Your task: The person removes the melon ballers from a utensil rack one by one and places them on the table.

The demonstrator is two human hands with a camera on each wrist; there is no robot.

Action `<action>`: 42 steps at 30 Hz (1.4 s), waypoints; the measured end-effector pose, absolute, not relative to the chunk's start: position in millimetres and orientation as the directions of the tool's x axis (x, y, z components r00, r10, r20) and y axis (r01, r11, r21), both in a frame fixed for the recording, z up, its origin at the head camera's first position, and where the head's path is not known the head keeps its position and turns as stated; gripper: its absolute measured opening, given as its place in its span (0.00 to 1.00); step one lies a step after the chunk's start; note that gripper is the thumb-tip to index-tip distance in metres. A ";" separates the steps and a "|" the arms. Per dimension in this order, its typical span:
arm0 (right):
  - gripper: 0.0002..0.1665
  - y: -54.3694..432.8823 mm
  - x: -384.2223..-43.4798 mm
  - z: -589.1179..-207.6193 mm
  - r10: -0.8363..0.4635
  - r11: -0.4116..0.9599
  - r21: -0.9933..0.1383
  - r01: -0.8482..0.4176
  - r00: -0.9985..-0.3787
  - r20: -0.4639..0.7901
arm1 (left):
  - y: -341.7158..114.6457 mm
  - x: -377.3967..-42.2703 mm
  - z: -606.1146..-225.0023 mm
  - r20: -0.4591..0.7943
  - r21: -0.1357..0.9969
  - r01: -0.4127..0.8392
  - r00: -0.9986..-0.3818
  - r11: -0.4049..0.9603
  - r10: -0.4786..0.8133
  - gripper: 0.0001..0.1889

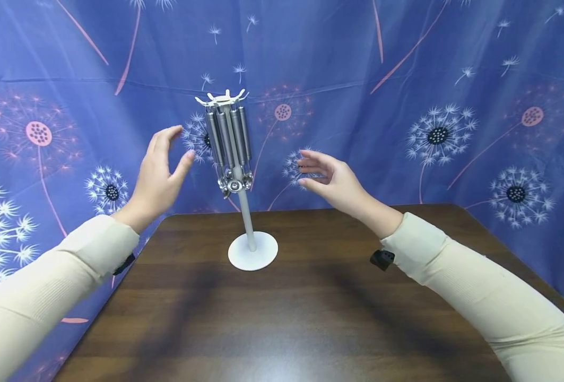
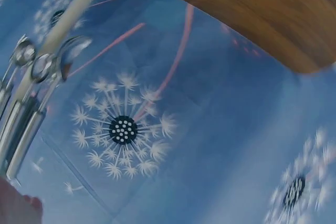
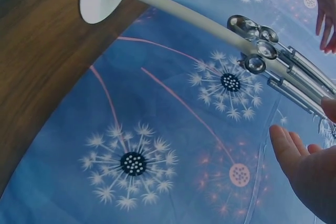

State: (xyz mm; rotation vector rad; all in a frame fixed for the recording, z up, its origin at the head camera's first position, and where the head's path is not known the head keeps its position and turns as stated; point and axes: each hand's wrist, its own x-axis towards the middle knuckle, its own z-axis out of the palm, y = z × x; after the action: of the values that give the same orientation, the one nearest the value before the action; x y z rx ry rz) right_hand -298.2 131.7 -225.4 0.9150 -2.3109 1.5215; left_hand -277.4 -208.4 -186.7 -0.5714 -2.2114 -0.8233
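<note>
A dark wood-grain table [image 1: 282, 313] is catching a glossy reflection, while a creased blue dandelion-print cloth [image 1: 353, 106] is hanging behind. Near the far edge, a smooth white stand [image 1: 262, 261] is resting on its disc-shaped base, its pronged top carrying shiny metal utensils [image 1: 224, 139] with tubular handles. Left hand [image 1: 156, 172] and right hand [image 1: 336, 179] are hovering either side, thumbs and fingers spread.

Blue dandelion cloth [image 1: 339, 122], brown table [image 1: 305, 307]

Stand [image 1: 245, 212] on table [image 1: 282, 318], between left hand [image 1: 156, 172] and right hand [image 1: 341, 184] — utensils [image 1: 226, 138] hanging on it, curtain [image 1: 348, 106] behind.
</note>
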 end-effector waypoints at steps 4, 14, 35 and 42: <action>0.35 127.1 -299.5 -220.6 -0.360 0.251 -0.747 -0.615 -0.776 0.518 | -206.3 -283.8 -170.7 0.670 0.594 0.549 -0.743 0.588 0.017 0.30; 0.29 114.6 -304.0 -213.4 -0.294 0.207 -0.735 -0.646 -0.757 0.583 | -199.4 -299.4 -146.3 0.500 0.816 0.422 -0.858 0.395 -0.117 0.30; 0.29 74.2 -325.3 -185.8 -0.250 0.175 -0.806 -0.565 -0.817 0.519 | -193.8 -333.8 -105.8 0.279 0.959 0.279 -0.960 0.044 -0.005 0.29; 0.29 61.6 -334.5 -181.9 -0.282 0.213 -0.839 -0.500 -0.854 0.437 | -189.6 -340.4 -101.5 0.212 0.977 0.212 -0.974 -0.008 0.076 0.28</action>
State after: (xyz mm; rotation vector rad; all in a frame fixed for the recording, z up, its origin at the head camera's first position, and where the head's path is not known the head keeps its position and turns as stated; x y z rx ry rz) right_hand -334.5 61.6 -181.9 0.7503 -2.2915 1.7022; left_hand -340.4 -189.6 -101.5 -0.3118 -2.1424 -2.1411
